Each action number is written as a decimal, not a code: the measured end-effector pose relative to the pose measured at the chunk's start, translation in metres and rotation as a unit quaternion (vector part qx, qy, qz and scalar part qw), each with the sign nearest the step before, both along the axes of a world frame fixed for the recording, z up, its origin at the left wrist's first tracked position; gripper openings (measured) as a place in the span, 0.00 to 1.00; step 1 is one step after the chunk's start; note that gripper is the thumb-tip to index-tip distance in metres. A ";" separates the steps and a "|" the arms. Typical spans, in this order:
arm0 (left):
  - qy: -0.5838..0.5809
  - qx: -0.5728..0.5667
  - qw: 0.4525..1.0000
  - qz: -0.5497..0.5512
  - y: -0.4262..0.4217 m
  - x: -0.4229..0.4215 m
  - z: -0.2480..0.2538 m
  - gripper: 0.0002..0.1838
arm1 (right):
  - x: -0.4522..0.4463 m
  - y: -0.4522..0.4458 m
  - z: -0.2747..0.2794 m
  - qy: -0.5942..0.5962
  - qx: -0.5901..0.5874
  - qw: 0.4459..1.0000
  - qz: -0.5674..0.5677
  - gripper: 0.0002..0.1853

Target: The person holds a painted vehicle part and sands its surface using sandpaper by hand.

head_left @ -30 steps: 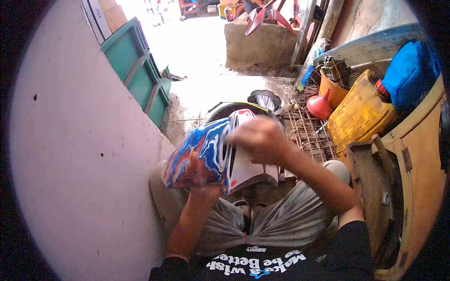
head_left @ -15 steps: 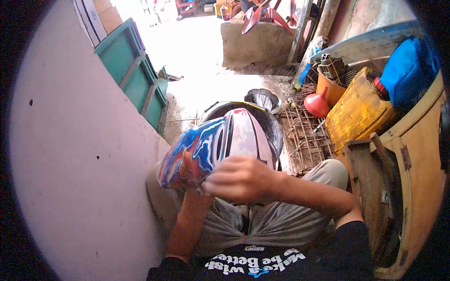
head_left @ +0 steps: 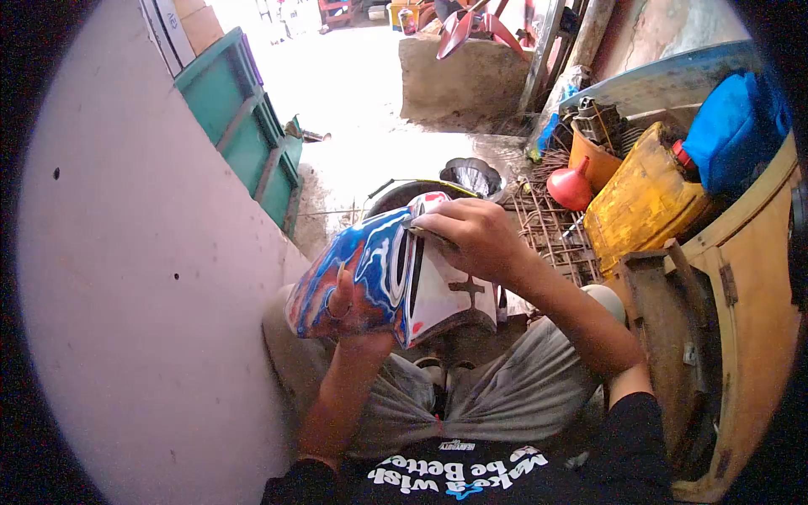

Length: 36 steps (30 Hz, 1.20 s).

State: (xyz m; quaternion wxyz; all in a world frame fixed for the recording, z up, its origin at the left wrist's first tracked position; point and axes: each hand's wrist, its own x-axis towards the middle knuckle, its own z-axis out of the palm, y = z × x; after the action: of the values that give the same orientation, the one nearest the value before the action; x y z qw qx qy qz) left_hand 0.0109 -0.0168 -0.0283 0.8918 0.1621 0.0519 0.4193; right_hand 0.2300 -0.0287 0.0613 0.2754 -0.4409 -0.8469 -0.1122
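Note:
A curved shell panel, swirled blue, red and white on its left side and pale on its right, is held over my lap. Beneath its left part is my left hand, with the thumb poking up through a round hole and the other fingers hidden behind the panel. My right hand is at the upper edge of the panel, fingertips pinched together by the dark slot. A small greyish piece seems to be between those fingertips, too small to make out.
Beyond the panel are a dark basin and a black scalloped bowl. On the right are a red funnel, a yellow jerrycan, metal grating and a wooden frame. A pale board rises close on the left.
My right hand dropped to the panel's lower edge half a second ago and is now back up near its top edge. The panel has tilted, while my left hand keeps its hold.

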 end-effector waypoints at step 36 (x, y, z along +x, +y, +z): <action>-0.081 0.022 0.996 0.000 -0.009 -0.003 0.028 0.53 | -0.004 -0.004 -0.003 0.004 -0.010 1.000 -0.023 0.12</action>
State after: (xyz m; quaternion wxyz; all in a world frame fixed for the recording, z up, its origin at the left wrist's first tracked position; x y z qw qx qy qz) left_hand 0.0081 -0.0254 -0.0005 0.8891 0.1478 -0.0297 0.4321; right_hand 0.2260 -0.0329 0.0579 0.2714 -0.4632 -0.8367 -0.1084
